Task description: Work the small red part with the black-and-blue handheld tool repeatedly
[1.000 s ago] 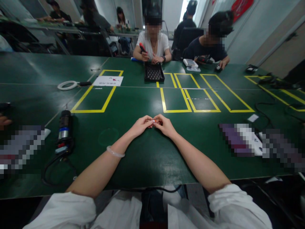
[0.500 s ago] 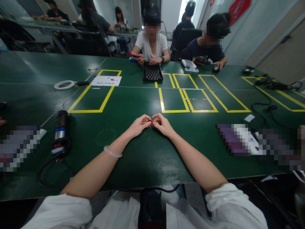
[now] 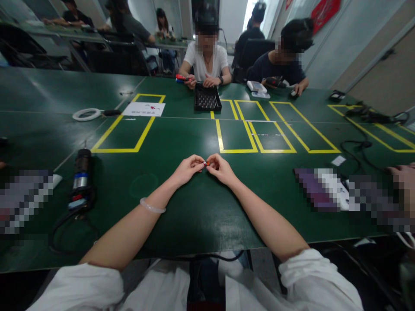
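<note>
My left hand [image 3: 187,169] and my right hand [image 3: 221,168] rest on the green table [image 3: 201,207], fingertips meeting in a pinch. Between them they hold a tiny red and white part [image 3: 205,163], too small to name more exactly. Both hands have curled fingers. A pale bangle [image 3: 151,206] circles my left wrist.
An electric screwdriver [image 3: 80,179] with its black cable lies at the left. Yellow taped rectangles [image 3: 256,134] mark the table beyond my hands. A black parts tray [image 3: 207,99] sits before a person opposite. Cables [image 3: 359,149] trail at the right, where another person's hand [image 3: 403,181] shows.
My hands stay pinched together on the small part with only slight finger shifts. The view has drifted a little; a hand has come in at the right edge.
</note>
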`<state>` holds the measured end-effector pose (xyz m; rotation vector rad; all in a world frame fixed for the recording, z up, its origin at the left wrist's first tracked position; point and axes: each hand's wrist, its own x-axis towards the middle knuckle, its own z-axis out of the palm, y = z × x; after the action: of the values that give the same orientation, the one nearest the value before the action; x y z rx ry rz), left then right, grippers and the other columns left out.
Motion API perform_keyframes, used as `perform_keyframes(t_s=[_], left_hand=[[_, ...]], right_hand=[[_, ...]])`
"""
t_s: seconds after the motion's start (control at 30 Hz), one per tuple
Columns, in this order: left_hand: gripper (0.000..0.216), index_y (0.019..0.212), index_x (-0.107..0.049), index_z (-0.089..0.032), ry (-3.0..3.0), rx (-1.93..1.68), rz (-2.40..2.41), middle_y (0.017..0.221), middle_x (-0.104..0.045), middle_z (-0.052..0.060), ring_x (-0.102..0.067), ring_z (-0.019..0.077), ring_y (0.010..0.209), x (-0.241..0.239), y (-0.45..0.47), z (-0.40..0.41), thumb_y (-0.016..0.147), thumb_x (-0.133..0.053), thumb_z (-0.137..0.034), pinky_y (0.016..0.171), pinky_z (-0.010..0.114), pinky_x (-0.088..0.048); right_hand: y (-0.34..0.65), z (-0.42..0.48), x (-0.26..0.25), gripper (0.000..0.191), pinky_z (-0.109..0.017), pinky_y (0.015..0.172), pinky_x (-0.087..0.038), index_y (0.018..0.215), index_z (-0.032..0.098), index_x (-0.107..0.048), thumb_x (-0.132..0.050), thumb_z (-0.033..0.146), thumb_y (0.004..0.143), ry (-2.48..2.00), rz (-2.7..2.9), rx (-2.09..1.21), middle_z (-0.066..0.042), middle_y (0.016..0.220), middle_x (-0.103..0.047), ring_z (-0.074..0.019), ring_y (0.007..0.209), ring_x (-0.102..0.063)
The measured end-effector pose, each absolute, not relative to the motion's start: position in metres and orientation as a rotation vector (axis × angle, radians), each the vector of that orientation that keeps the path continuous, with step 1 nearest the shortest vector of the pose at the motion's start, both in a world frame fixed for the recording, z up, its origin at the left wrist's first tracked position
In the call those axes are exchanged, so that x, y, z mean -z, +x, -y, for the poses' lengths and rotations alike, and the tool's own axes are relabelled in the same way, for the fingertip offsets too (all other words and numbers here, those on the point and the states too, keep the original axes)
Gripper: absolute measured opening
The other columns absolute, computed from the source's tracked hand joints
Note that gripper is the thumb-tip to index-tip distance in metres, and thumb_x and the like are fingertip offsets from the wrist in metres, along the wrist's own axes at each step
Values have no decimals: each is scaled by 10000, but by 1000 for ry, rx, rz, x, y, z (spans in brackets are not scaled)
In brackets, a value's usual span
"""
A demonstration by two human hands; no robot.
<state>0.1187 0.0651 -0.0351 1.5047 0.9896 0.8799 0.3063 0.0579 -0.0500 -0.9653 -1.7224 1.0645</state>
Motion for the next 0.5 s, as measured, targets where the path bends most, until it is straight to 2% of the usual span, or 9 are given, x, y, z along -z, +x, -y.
perform_keyframes(t_s=[0.1,0.23,0.5], left_hand=[[313,958,-577,-143,1527,-891,-971,882,-617,24,-598,126,785,37,118,-66,763,-688,-360,776,290,-473],[280,946,-572,-146,1554,-900,-958,895,-609,23,-598,124,802,38,118,-66,761,-686,-322,783,280,-462],[326,983,-557,-143,1534,-924,-977,947,-615,34,-607,140,867,40,118,-68,715,-704,-258,853,319,-460]], right_hand=[[306,-60,53,288,-238,587,-407,1005,201,-519,-634,328,774,-981,1710,-1047,-4,884,-617,-106,666,-538],[307,-61,54,203,-245,607,-412,943,194,-553,-618,310,791,-994,1739,-993,-4,853,-619,-116,688,-540],[308,-59,51,157,-247,635,-424,947,202,-546,-585,262,807,-1002,1818,-893,-4,870,-598,-126,726,-558]])
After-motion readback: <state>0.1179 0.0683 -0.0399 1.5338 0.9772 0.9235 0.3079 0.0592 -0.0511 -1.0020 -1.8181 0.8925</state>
